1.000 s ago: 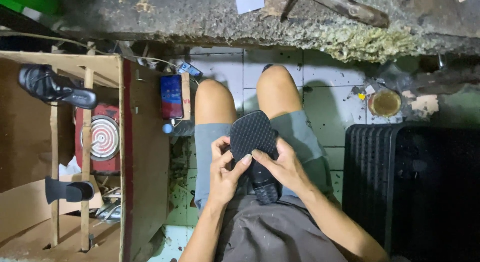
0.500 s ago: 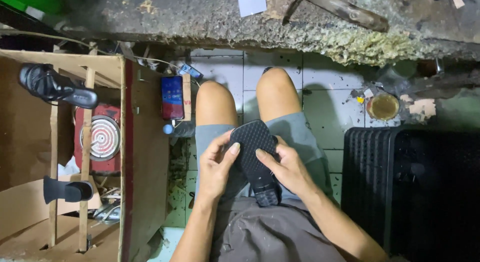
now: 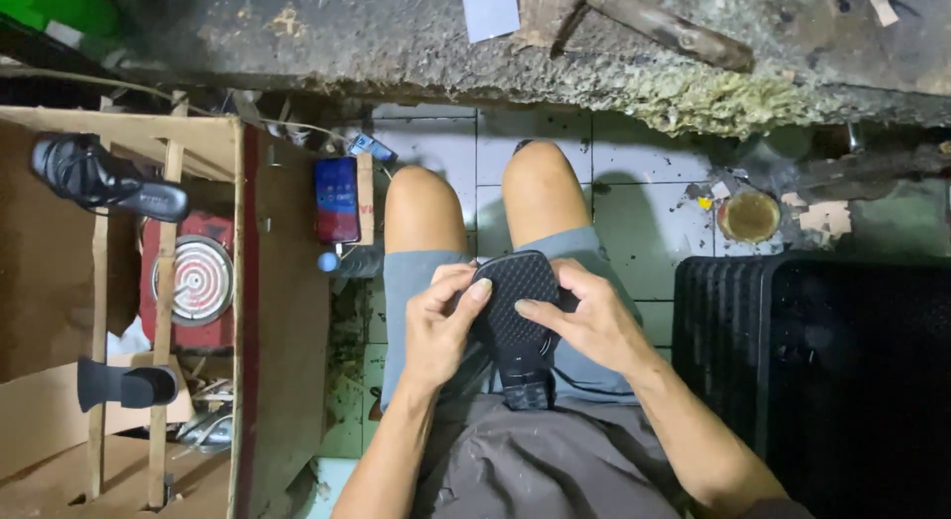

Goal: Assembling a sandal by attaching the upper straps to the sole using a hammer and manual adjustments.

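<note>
Head view: person seated, bare knees at 12 o'clock, a black shoe [image 3: 515,326] on the lap, sole up, textured tread facing the camera, heel block toward 6.

Left hand [image 3: 441,326] grips the shoe's 9 o'clock edge, thumb laid across the sole near the toe, fingers curled under. Right hand [image 3: 584,316] clasps the 3 o'clock edge, index finger flat on the tread, other fingers wrapped behind. Both hands closed on the shoe; the two thumbs are near each other at the forefoot.

Around it:
- Cardboard box [image 3: 277,311] at 9, open top, wooden slats [image 3: 163,311] across it.
- Black sandal [image 3: 99,177] propped on the slats at 10; a black heel piece [image 3: 124,385] on them at 8.
- Red hotplate [image 3: 193,276] with a round coil inside the box, under the slats.
- Phone [image 3: 337,197] upright against the box's outer wall, just beside the left knee.
- Black ribbed crate [image 3: 812,370] at 3, near the right forearm.
- Round tin [image 3: 750,215] with brownish contents on the tiled floor [image 3: 634,212] at 2.
- Rough concrete ledge [image 3: 594,53] across 12.
</note>
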